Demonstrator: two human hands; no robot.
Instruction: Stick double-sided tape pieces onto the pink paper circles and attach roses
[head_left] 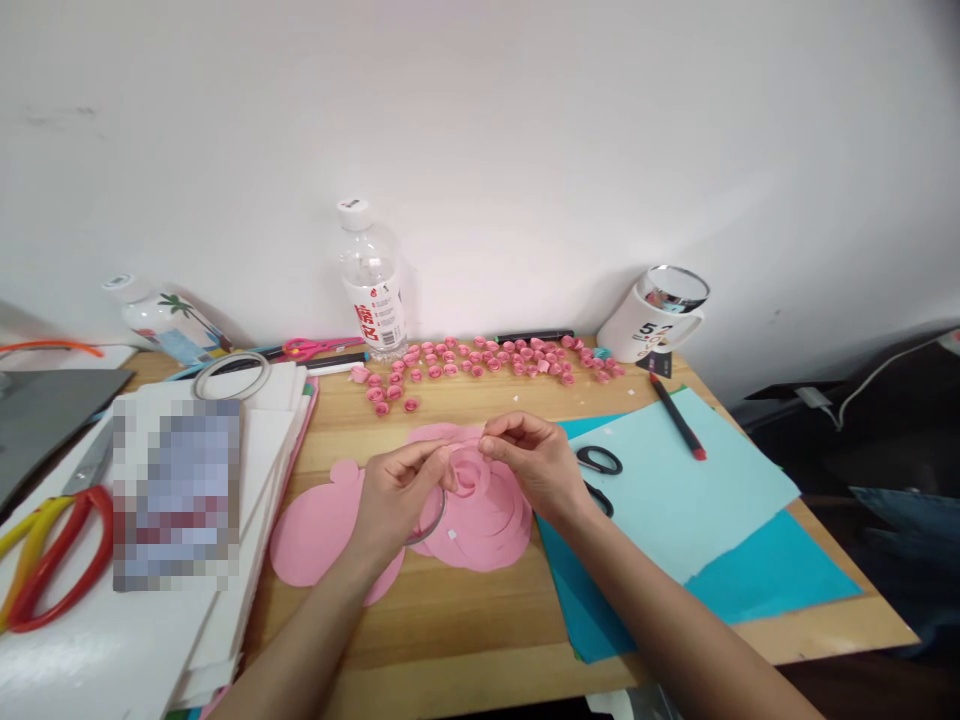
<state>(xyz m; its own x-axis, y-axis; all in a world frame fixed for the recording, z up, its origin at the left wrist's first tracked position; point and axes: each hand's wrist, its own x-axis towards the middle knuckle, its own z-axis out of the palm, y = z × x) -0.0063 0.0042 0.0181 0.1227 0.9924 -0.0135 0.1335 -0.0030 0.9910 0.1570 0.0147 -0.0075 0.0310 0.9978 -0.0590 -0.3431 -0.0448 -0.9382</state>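
Both my hands meet over the middle of a wooden table (465, 620). My left hand (397, 495) is closed around a roll of clear tape (433, 518), its fingertips pinched near the tape end. My right hand (529, 460) is pinched shut on a pink paper spiral strip (471, 472), which coils between the two hands. Below them lie flat pink paper circles (311, 535), one cut into a spiral (491, 535). Many small rolled pink paper roses (487, 360) lie in a row farther back.
Black scissors (598, 462) rest on light and darker blue paper sheets (697, 480) at the right, with a red-tipped pen (677, 416). A plastic water bottle (371, 285) and a white mug (652, 320) stand by the wall. White sheets (247, 480), a tape ring (230, 375) and scissors (52, 560) lie left.
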